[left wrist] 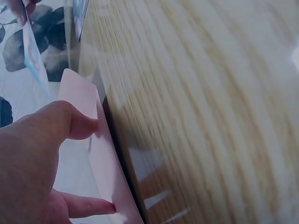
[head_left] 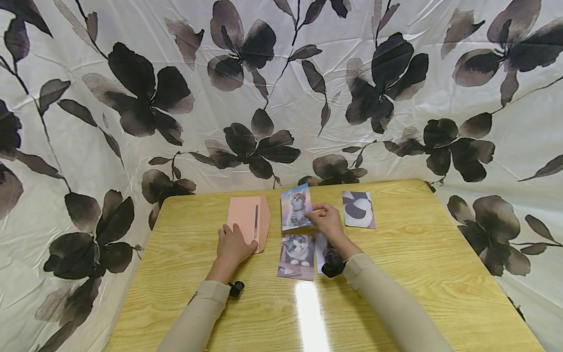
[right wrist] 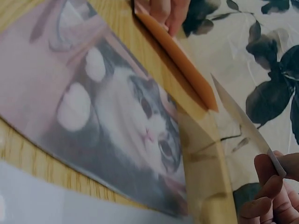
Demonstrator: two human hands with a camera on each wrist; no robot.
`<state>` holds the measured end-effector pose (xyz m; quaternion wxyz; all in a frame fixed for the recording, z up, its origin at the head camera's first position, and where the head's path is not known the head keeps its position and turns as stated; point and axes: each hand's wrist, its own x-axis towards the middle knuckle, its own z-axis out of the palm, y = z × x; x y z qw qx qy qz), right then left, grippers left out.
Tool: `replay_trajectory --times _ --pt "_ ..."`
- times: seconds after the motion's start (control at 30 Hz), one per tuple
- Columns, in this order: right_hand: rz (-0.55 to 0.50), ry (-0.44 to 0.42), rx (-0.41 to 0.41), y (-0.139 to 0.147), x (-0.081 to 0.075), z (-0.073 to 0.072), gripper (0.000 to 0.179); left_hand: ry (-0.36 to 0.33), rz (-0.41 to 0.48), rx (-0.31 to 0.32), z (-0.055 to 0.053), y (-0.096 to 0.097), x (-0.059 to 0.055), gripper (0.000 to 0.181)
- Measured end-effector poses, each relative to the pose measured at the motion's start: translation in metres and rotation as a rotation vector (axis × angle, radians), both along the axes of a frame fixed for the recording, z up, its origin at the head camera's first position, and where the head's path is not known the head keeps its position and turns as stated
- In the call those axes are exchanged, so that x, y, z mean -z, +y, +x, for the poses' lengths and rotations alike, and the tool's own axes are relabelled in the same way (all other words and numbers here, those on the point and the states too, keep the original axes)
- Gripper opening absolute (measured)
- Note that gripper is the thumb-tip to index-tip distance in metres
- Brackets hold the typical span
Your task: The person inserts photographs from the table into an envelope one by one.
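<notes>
My left hand rests on a pink envelope with its fingers spread. The envelope's flap lies to the right, and a narrow dark strip runs along the paper beside it. In the left wrist view the thumb and a finger touch the pink paper. My right hand pinches the right edge of a kitten picture card; the right wrist view shows this card tilted up, edge-on. Just below it lies a grey-and-white cat picture card.
Another picture card is partly hidden under my right wrist and its dark camera. A card with dark and white shapes lies at the back right. Behind the wooden table hangs a floral cloth.
</notes>
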<state>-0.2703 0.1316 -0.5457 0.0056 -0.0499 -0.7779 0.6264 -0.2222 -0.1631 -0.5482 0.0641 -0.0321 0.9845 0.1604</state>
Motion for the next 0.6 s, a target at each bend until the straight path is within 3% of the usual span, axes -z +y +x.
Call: replay_trajectory --times 0.6 --pt "-0.002 -0.014 -0.08 -0.036 -0.001 0.005 0.025 0.005 0.015 -0.012 0.002 0.001 0.0 0.095"
